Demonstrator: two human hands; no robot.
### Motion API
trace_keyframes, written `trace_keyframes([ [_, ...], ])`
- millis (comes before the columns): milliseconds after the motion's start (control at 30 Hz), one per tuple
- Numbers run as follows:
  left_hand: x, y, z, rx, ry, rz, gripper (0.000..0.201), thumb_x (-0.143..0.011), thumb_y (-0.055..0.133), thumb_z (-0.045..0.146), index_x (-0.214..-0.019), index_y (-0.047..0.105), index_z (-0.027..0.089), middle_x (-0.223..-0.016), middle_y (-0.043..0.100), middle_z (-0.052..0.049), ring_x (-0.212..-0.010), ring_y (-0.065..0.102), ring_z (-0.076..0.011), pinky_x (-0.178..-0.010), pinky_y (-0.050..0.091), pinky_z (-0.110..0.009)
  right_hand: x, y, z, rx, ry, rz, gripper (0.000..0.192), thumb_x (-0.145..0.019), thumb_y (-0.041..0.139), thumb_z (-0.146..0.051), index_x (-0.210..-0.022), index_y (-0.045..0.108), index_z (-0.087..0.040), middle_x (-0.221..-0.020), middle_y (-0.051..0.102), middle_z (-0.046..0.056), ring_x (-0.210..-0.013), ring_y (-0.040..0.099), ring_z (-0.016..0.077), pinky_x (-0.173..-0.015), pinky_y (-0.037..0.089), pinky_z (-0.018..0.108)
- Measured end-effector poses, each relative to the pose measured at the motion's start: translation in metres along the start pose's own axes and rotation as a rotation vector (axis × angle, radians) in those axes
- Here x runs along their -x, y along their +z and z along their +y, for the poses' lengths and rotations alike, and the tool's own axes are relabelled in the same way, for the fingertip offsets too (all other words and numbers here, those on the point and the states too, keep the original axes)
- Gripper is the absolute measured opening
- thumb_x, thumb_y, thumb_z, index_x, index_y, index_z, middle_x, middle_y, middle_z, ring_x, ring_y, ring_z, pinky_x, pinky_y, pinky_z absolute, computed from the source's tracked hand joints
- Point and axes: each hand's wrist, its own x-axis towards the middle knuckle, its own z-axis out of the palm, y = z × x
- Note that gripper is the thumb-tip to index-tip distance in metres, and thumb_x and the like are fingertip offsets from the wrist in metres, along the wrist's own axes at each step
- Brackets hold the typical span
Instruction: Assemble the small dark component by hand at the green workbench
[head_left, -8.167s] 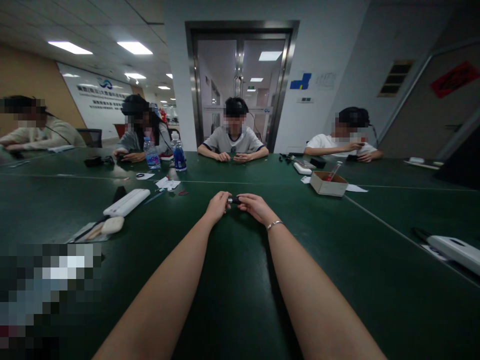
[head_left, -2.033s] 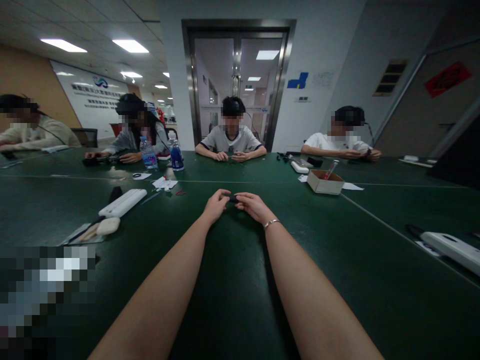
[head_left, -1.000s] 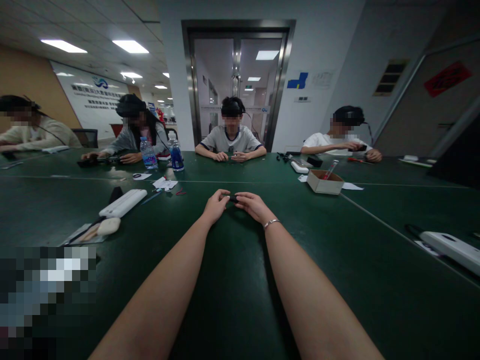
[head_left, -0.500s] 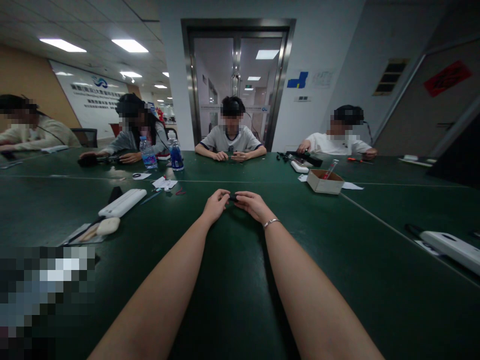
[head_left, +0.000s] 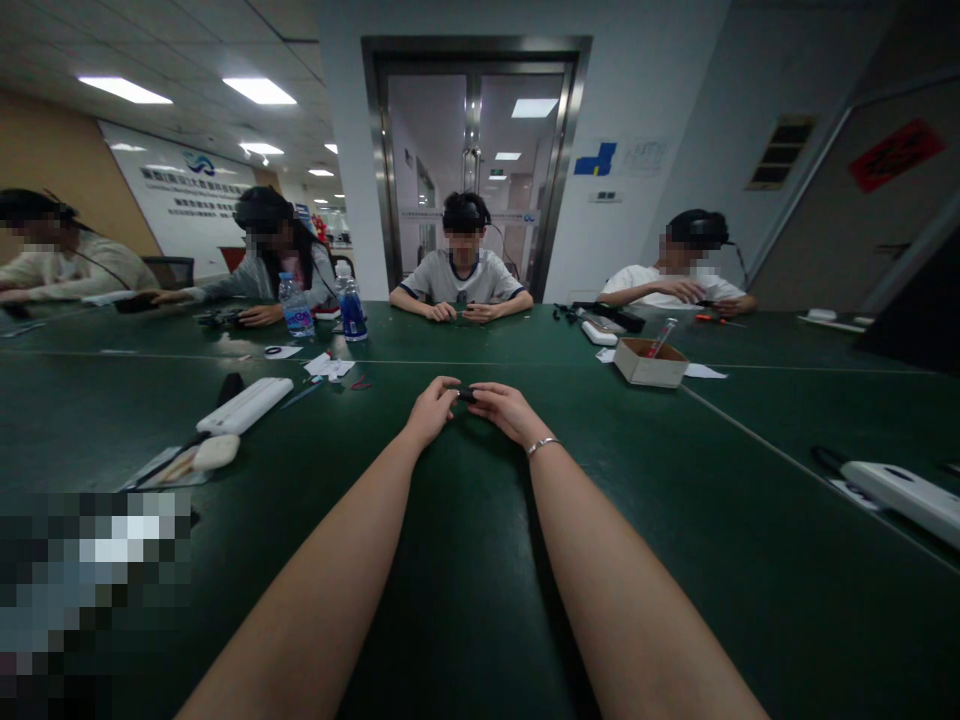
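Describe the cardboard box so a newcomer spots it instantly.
Start at the green table, then look right of the outstretched right hand. The cardboard box sits there, open-topped with a red-tipped stick leaning out, the only brown thing among white and black items.

green table [head_left: 750,520] | glass double door [head_left: 476,170] | white walls | ceiling lights [head_left: 259,91]

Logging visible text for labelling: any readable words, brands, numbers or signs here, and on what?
None can be read.
Wall banner: logo and text lines, too blurred.
Blue wall sign: a shape, no legible text.
Red wall hanging: marks unreadable.
Water bottles: labels too small.
Small dark object between the hands: no visible marking.
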Motion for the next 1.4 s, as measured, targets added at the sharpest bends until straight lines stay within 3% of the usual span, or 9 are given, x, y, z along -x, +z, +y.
trace_keyframes([
  [200, 0.0010, -0.0002, 0.0013, 0.002, 0.036, 0.006, 0.025, -0.083, 0.046, 0.031, -0.101, 0.057, 0.018, -0.065, 0.052, 0.002, -0.048, 0.047, -0.0069, -0.045, 0.037, -0.018, 0.0010, 0.0016, -0.0007, -0.006, 0.002, 0.013, 0.012, -0.070, 0.070, -0.008, -0.080, 0.067, -0.013, -0.075, 0.068, 0.005, -0.068, 0.064, 0.0123, -0.075, 0.054, 0.029],
  [400, 0.0014, -0.0015, 0.0027, -0.024, 0.014, 0.045, 0.027, -0.079, 0.049, 0.026, -0.104, 0.057, 0.021, -0.080, 0.057, 0.000, -0.051, 0.051, -0.0068, -0.044, 0.038, -0.018, 0.0011, 0.0022, -0.0012, 0.000, 0.016, 0.016, 0.011, -0.071, 0.069, -0.007, -0.080, 0.067, -0.013, -0.075, 0.068, 0.005, -0.067, 0.064, 0.0129, -0.072, 0.055, 0.028],
  [567, 0.0016, -0.0020, 0.0034, -0.022, 0.016, 0.024, 0.026, -0.082, 0.046, 0.030, -0.103, 0.057, 0.018, -0.071, 0.055, 0.000, -0.049, 0.049, -0.0071, -0.044, 0.038, -0.017, 0.0015, 0.0025, -0.0014, -0.003, 0.011, 0.009, 0.010, -0.071, 0.069, -0.008, -0.079, 0.066, -0.013, -0.076, 0.068, 0.005, -0.068, 0.065, 0.0134, -0.072, 0.055, 0.028],
  [1100, 0.0032, -0.0024, 0.0041, -0.048, 0.031, 0.045, 0.025, -0.080, 0.050, 0.027, -0.103, 0.058, 0.020, -0.081, 0.057, -0.001, -0.054, 0.051, -0.0069, -0.046, 0.039, -0.017, 0.0021, 0.0024, -0.0023, -0.001, 0.024, 0.003, 0.011, -0.071, 0.069, -0.007, -0.080, 0.066, -0.012, -0.075, 0.068, 0.006, -0.067, 0.065, 0.0134, -0.071, 0.055, 0.027],
  [1400, 0.0006, -0.0027, -0.0005, -0.018, 0.062, 0.052, 0.025, -0.081, 0.051, 0.031, -0.101, 0.059, 0.018, -0.067, 0.054, 0.001, -0.050, 0.049, -0.0069, -0.046, 0.038, -0.017, 0.0023, 0.0022, -0.0018, 0.007, 0.014, -0.009, 0.011, -0.071, 0.069, -0.008, -0.080, 0.066, -0.013, -0.077, 0.068, 0.005, -0.071, 0.064, 0.0137, -0.073, 0.054, 0.028],
])
